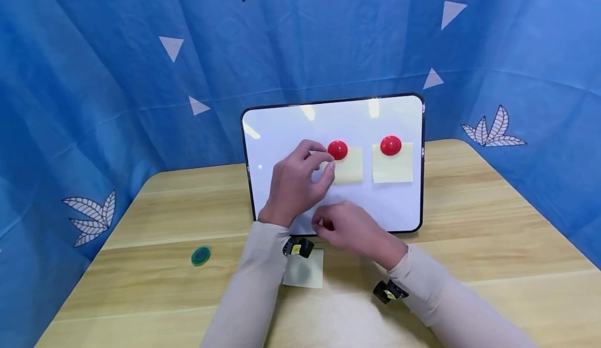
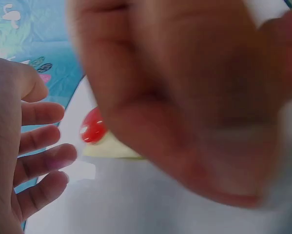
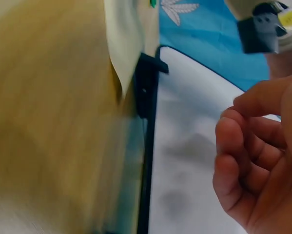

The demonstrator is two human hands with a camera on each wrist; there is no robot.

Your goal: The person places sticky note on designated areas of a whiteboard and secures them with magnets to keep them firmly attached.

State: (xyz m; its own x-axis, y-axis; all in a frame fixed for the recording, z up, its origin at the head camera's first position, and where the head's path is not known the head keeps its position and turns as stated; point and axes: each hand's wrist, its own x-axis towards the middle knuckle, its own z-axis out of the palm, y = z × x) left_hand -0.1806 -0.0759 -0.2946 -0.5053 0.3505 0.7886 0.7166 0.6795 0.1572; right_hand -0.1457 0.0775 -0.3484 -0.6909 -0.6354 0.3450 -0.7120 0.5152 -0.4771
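Observation:
A whiteboard [image 1: 398, 207] with a black frame stands propped up. On it, two pale yellow sticky notes sit under round red magnets: the left note [image 1: 351, 168] with its magnet [image 1: 337, 150], the right note [image 1: 394, 170] with its magnet [image 1: 391, 145]. My left hand [image 1: 298, 183] hovers before the board beside the left magnet, fingers loosely bent and holding nothing. Lower down, near the board's bottom edge, my right hand [image 1: 349, 228] has loosely curled fingers; the right wrist view shows nothing in them. A blurred hand covers much of the left wrist view.
Another sticky note [image 1: 307, 272] lies on the wooden table [image 1: 155, 290] in front of the board, partly behind the left sleeve. Farther left is a green round magnet-like disc [image 1: 201, 255]. Blue curtain [image 1: 300, 40] hangs behind and at both sides.

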